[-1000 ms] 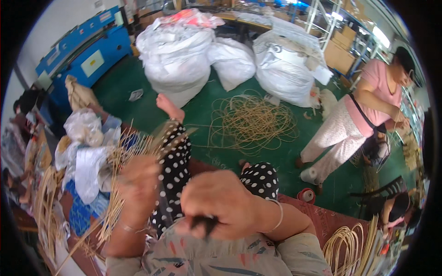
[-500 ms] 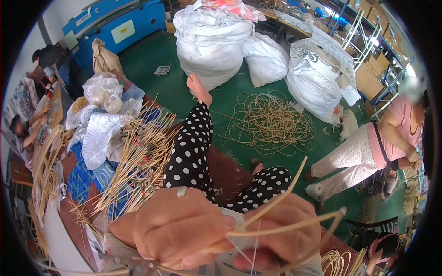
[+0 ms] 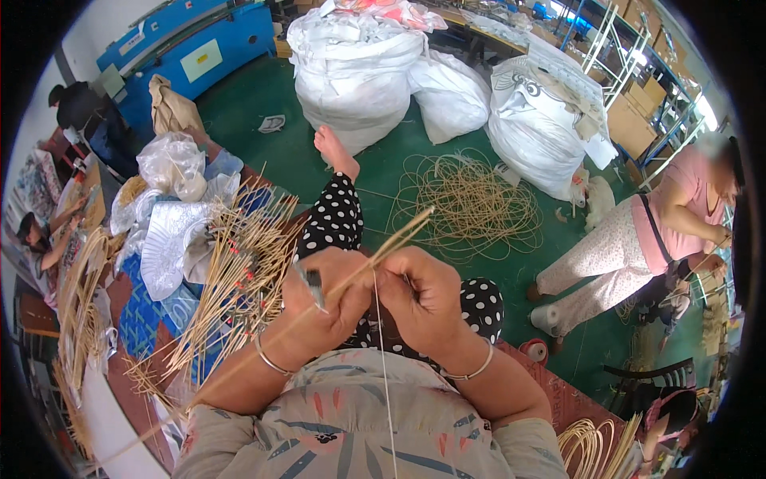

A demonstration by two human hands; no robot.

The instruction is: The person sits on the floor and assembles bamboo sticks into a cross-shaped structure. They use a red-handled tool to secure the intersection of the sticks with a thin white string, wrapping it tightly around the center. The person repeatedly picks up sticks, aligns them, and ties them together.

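Above my lap my left hand (image 3: pixel 327 299) is closed around thin cane strips (image 3: pixel 405 234), whose pale tips lie together and point up to the right. Their long tail runs, blurred, down toward the lower left. A short metal piece (image 3: pixel 314 289) sticks out by my left fingers; its kind cannot be made out. Touching the left hand, my right hand (image 3: pixel 423 302) pinches the strips where a white thread (image 3: pixel 382 351) meets them. That thread drops straight down across my patterned shirt. My fingertips hide the exact spot where thread and cane meet.
A heap of cane sticks (image 3: pixel 231 279) lies left of my legs, beside plastic bags (image 3: pixel 171 164). Coiled cane (image 3: pixel 471 207) rests on the green floor ahead, before large white sacks (image 3: pixel 355 80). A person in pink (image 3: pixel 670 231) stands at right. A thread spool (image 3: pixel 533 350) is near my right arm.
Both hands have moved away from the camera, down over my lap. The cane ends, spread apart before, now lie together. The white thread now hangs down in a long line.
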